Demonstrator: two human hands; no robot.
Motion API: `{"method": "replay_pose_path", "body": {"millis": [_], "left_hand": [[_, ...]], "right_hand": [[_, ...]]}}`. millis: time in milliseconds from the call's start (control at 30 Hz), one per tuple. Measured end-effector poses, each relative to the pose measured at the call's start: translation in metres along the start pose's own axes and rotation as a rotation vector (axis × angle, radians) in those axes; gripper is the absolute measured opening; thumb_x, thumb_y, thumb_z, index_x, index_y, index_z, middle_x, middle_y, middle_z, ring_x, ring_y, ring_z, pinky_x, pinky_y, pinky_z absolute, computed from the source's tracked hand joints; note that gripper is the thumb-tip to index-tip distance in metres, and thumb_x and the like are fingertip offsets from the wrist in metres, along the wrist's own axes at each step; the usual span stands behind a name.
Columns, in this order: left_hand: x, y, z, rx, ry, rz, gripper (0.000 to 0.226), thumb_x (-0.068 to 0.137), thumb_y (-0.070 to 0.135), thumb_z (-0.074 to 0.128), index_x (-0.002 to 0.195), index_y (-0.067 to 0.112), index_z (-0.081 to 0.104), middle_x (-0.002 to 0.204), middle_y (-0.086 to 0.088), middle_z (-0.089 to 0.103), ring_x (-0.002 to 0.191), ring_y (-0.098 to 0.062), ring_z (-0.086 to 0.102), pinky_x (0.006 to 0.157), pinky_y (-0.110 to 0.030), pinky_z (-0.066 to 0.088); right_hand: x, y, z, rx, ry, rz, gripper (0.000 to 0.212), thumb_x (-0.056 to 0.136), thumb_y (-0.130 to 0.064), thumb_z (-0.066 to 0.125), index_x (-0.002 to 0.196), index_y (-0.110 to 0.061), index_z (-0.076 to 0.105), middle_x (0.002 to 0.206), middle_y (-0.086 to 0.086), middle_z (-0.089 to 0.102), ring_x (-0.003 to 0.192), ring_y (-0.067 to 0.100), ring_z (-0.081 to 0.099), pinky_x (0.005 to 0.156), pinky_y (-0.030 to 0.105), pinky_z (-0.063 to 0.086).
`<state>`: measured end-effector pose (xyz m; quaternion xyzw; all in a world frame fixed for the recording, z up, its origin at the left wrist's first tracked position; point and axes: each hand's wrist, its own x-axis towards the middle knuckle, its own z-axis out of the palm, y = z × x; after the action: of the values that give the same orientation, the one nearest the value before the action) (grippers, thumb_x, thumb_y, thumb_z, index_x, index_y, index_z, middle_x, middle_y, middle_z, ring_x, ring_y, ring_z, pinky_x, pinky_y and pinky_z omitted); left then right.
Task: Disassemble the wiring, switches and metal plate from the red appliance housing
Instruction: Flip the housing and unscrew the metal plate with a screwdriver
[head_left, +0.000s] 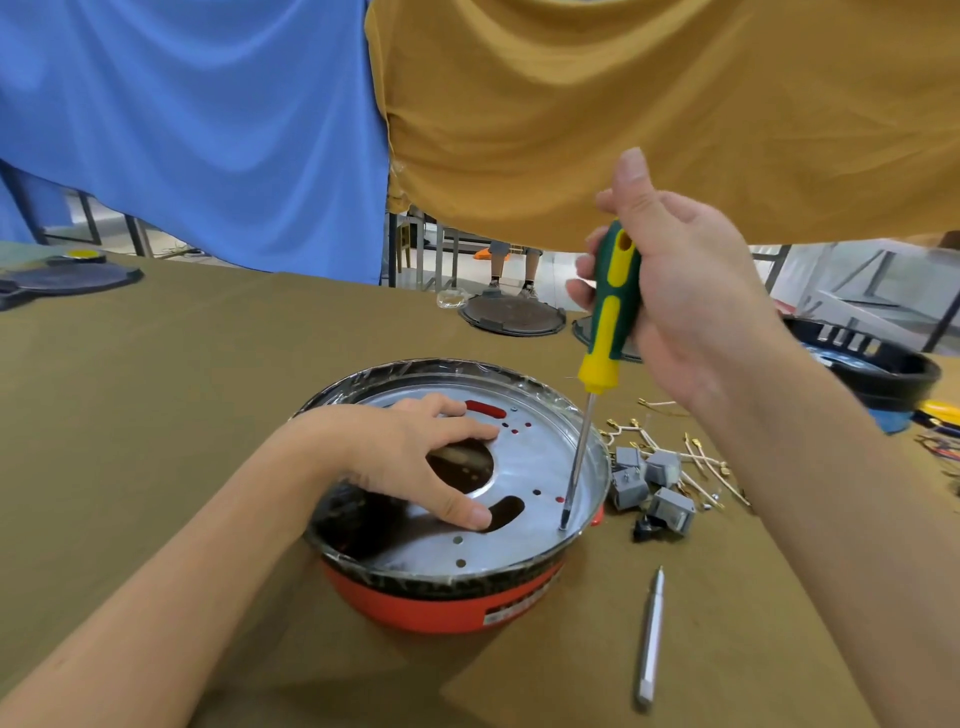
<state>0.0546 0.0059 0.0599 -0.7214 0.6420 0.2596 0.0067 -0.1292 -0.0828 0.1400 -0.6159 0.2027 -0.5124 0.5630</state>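
While gripped, screwdriver (605, 332) on plate (524, 467)

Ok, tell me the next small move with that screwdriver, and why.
Probably turn the screwdriver to back out the screw: its tip sits at the metal plate's right edge inside the red housing, the right hand grips the handle, and the left hand steadies the plate.
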Motion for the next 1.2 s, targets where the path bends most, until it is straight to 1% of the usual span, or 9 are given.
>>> {"method": "replay_pose_path", "body": {"millis": [133,267,333,533,667,767,967,1067,1200], "left_hand": [[0.001,-0.002,0.000,0.006,0.002,0.014,0.095,0.066,0.079,0.066,0.143,0.067,0.013,0.152,0.038,-0.008,0.149,-0.008,0.000,0.122,-0.045,0.016],[0.001,-0.002,0.000,0.002,0.000,0.011,0.098,0.061,0.082,0.065,0.142,0.067,0.013,0.151,0.039,-0.007,0.149,-0.007,-0.001,0.122,-0.045,0.015],[0.002,-0.002,0.000,0.004,0.003,0.014,0.096,0.064,0.080,0.066,0.143,0.067,0.013,0.152,0.038,-0.006,0.149,-0.008,0.000,0.122,-0.045,0.016],[0.002,-0.001,0.000,-0.007,-0.003,0.017,0.095,0.065,0.078,0.067,0.144,0.066,0.014,0.151,0.037,-0.005,0.149,-0.009,0.001,0.121,-0.045,0.017],[0.002,-0.001,-0.001,0.001,-0.004,0.014,0.097,0.063,0.081,0.065,0.144,0.066,0.013,0.152,0.037,-0.006,0.149,-0.009,0.001,0.121,-0.045,0.016],[0.001,-0.002,0.000,0.004,-0.001,0.012,0.097,0.064,0.080,0.066,0.144,0.066,0.013,0.152,0.038,-0.006,0.149,-0.009,0.002,0.121,-0.045,0.017],[0.003,-0.004,0.000,0.021,0.001,0.020,0.097,0.064,0.082,0.065,0.143,0.066,0.012,0.153,0.037,-0.007,0.149,-0.010,0.000,0.120,-0.046,0.017],[0.004,-0.004,0.000,0.021,-0.006,0.022,0.099,0.060,0.084,0.063,0.143,0.067,0.012,0.152,0.038,-0.007,0.149,-0.009,0.000,0.120,-0.045,0.017],[0.002,-0.002,0.000,0.006,0.000,0.012,0.100,0.059,0.083,0.064,0.143,0.066,0.013,0.152,0.038,-0.007,0.149,-0.007,0.000,0.121,-0.043,0.016]], "right_hand": [[-0.005,0.005,0.008,0.078,0.042,-0.097,0.034,0.099,-0.042,0.056,0.074,-0.019,0.049,0.056,-0.003,0.053,0.045,0.012,0.044,0.040,0.023,0.039],[-0.001,0.004,0.004,0.231,-0.189,0.007,0.037,0.093,-0.044,0.065,0.069,-0.022,0.047,0.055,-0.004,0.046,0.043,0.011,0.036,0.038,0.019,0.032],[0.000,0.004,0.001,0.161,-0.204,0.005,0.035,0.093,-0.039,0.066,0.072,-0.020,0.046,0.058,-0.003,0.048,0.046,0.011,0.040,0.041,0.020,0.037],[0.005,0.000,-0.007,-0.266,0.074,-0.059,0.028,0.089,-0.046,0.070,0.085,-0.019,0.063,0.058,-0.019,0.059,0.060,0.003,0.057,0.059,0.022,0.053],[0.004,-0.002,-0.007,-0.185,-0.007,-0.085,0.042,0.080,-0.040,0.080,0.099,-0.012,0.055,0.072,0.000,0.073,0.066,0.018,0.071,0.073,0.045,0.063],[0.007,-0.007,-0.015,-0.530,-0.105,-0.198,0.033,0.092,-0.044,0.067,0.092,-0.011,0.066,0.079,-0.002,0.076,0.065,0.011,0.068,0.059,0.032,0.057],[0.016,-0.020,-0.037,-1.069,-0.194,-0.369,0.044,0.092,-0.063,0.053,0.081,-0.024,0.068,0.049,-0.012,0.049,0.044,0.005,0.039,0.043,0.016,0.032],[0.015,-0.027,-0.039,-0.951,-0.314,-0.327,0.025,0.091,-0.049,0.062,0.088,-0.026,0.072,0.074,0.002,0.071,0.058,0.011,0.059,0.063,0.030,0.056],[0.012,-0.037,-0.051,-0.908,-0.442,-0.291,0.016,0.097,-0.024,0.061,0.107,-0.029,0.072,0.093,-0.004,0.075,0.079,0.006,0.068,0.075,0.017,0.054]]}}
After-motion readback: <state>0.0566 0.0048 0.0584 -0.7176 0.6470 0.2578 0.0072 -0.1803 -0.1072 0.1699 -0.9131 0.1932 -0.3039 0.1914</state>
